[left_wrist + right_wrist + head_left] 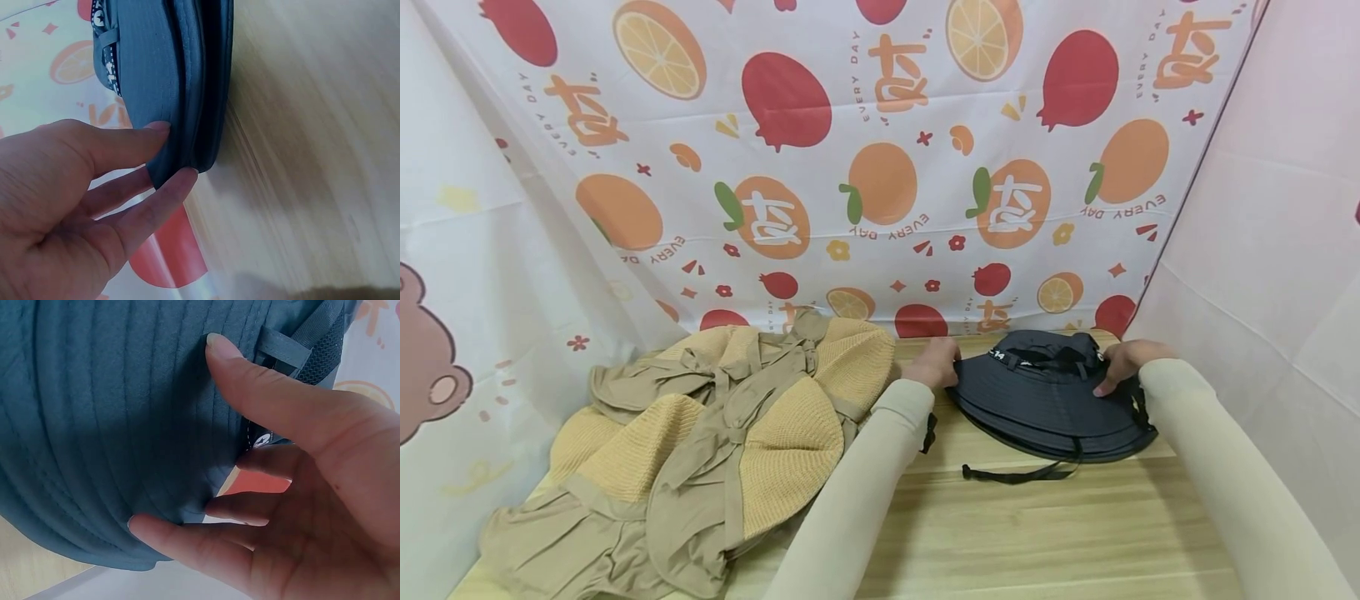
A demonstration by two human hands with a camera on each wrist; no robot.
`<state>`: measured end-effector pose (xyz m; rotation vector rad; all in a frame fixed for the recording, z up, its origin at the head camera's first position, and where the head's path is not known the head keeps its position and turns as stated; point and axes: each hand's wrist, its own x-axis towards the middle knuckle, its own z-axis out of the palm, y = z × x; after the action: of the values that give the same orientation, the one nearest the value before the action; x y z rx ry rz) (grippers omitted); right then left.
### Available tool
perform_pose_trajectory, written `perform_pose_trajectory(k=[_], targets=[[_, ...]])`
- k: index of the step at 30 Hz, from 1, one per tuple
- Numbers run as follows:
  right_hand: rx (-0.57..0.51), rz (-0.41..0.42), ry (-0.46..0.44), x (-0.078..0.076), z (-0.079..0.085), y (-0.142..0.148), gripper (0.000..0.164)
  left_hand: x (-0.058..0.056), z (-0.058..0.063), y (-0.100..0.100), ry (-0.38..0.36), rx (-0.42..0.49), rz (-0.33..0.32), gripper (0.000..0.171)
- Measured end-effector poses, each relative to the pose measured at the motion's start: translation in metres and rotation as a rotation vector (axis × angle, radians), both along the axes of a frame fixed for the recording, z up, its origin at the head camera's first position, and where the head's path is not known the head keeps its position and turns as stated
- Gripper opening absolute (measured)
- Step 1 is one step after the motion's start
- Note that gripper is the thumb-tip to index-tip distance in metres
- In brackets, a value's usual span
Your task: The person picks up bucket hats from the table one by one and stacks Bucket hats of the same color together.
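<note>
A stack of dark navy wide-brimmed sun hats (1037, 400) lies on the wooden table at the right, brims layered. In the head view my left hand (934, 365) is at the stack's left edge. The left wrist view shows this hand (81, 194) pinching the layered brims (181, 81), thumb on the upper face and fingers at the rim. My right hand (1131, 362) holds the stack's right side. In the right wrist view, that hand's (300, 469) thumb presses the stitched brim (125, 425) beside the crown, its other fingers around the edge. A black chin strap (1018, 476) trails in front.
Several tan sun hats (790, 454) with straw-woven parts and fabric bows lie heaped at the left. Behind the wooden table (1000, 542) hangs a fruit-printed white curtain (820, 183). White sheets stand at the left (475, 208) and right (1262, 217).
</note>
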<state>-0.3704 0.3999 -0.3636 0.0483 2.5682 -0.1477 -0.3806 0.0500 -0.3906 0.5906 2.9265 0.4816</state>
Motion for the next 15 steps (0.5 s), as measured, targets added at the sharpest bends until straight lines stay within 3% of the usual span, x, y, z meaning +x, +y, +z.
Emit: perform_pose_trajectory(k=[5, 10, 11, 15], targets=[[0.003, 0.002, 0.005, 0.000, 0.001, -0.002, 0.117, -0.006, -0.004, -0.003, -0.028, -0.014, -0.023, 0.033], [0.017, 0.012, 0.014, 0.000, 0.002, -0.004, 0.116, -0.004, -0.001, -0.005, -0.040, -0.016, -0.025, 0.035], [0.021, 0.012, 0.017, 0.000, 0.002, -0.004, 0.116, 0.002, 0.004, -0.005, -0.051, -0.026, -0.018, 0.035], [0.033, 0.006, 0.023, 0.003, 0.005, -0.007, 0.115, 0.006, 0.007, -0.005, -0.032, -0.050, -0.012, 0.038]])
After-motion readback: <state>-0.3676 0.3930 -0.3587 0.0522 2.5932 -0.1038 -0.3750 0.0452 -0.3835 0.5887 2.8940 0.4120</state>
